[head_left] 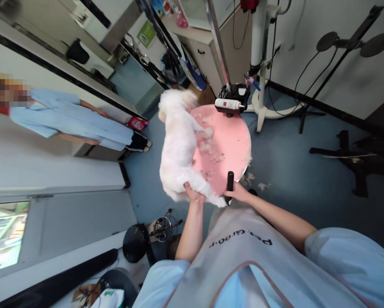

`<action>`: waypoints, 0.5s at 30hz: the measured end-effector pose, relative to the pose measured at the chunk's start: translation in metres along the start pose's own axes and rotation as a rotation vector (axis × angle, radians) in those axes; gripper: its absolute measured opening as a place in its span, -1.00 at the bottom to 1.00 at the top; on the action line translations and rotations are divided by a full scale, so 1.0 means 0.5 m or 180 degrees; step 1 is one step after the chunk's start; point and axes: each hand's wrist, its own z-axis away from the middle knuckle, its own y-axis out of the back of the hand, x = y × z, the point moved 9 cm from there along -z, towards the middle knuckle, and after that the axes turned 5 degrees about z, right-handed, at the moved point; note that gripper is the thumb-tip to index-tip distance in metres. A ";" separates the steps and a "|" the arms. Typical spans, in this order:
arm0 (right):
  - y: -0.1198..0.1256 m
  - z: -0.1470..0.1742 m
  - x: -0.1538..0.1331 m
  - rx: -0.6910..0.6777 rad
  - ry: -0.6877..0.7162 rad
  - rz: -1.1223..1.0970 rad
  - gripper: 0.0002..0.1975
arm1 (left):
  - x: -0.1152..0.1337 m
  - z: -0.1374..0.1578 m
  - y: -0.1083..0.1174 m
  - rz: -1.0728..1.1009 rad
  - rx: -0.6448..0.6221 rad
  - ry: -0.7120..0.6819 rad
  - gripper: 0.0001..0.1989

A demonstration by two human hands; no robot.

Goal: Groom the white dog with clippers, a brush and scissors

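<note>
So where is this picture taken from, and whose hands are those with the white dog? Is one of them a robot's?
No robot here! The hands belong to a person wearing a camera on their head. It looks forward and down, so you see roughly what they see, including their own apron at the bottom.

The white dog is up on a round pink table. Loose tufts of hair lie on the tabletop, and a white bottle sits at the far side.

The left hand holds the dog's back leg. The right hand holds a black tool, which looks like a hair clipper.

Another person in blue looks tipped sideways, probably because of the wide, downward view.
</note>
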 end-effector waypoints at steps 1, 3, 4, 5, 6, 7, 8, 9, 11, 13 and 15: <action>0.006 -0.023 -0.002 0.0011 -0.0081 -0.0194 -0.74 | -0.001 0.004 0.020 0.0105 -0.0014 0.0083 -0.39; 0.033 -0.089 -0.037 0.0278 -0.0089 -0.0714 -0.71 | -0.002 0.016 0.061 0.0211 -0.0023 0.0269 -0.41; 0.049 -0.127 -0.069 0.0489 -0.0012 -0.1004 -0.70 | -0.003 0.023 0.077 0.0178 -0.0053 0.0373 -0.41; 0.058 -0.167 -0.106 0.0669 0.0114 -0.1292 -0.68 | -0.003 0.029 0.092 0.0117 -0.0075 0.0467 -0.42; 0.062 -0.205 -0.144 0.0825 0.0246 -0.1548 -0.68 | -0.002 0.035 0.107 0.0045 -0.0078 0.0543 -0.43; 0.060 -0.238 -0.179 0.0976 0.0371 -0.1763 -0.69 | 0.001 0.041 0.122 -0.0028 -0.0058 0.0600 -0.44; 0.049 -0.265 -0.209 0.1064 0.0469 -0.1907 -0.70 | 0.006 0.045 0.135 -0.0106 -0.0021 0.0642 -0.45; 0.030 -0.283 -0.232 0.1103 0.0557 -0.1964 -0.70 | 0.011 0.048 0.148 -0.0193 0.0022 0.0672 -0.45; -0.022 -0.297 -0.249 0.1051 0.0618 -0.1948 -0.70 | 0.023 0.052 0.169 -0.0390 0.0072 0.0722 -0.46; -0.081 -0.287 -0.235 0.0832 0.0572 -0.1896 -0.68 | 0.034 0.056 0.181 -0.0580 0.0070 0.0798 -0.43; -0.124 -0.268 -0.210 0.0585 0.0529 -0.1862 -0.65 | 0.043 0.062 0.190 -0.0694 0.0094 0.0882 -0.36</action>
